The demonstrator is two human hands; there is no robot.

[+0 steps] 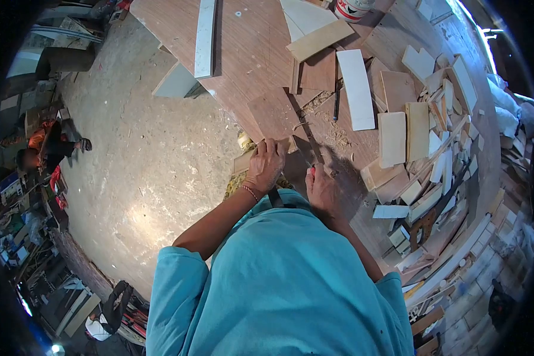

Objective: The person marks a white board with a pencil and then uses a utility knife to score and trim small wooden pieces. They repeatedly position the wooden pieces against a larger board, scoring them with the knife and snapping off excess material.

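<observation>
My left hand grips a small wooden block at the edge of the plywood work surface, fingers bent over its top. Close to its right, my right hand is closed round a slim tool with a red part showing by the fingers. A narrow blade-like length seems to run from it toward the block; I cannot tell the tool's exact kind. Just beyond both hands lies a flat wooden board. Wood shavings are scattered to its right.
A black pen-like stick lies beside a white-faced board. Offcuts pile up on the right, with a handsaw among them. A white strip and a can are farther off. Another person sits at far left.
</observation>
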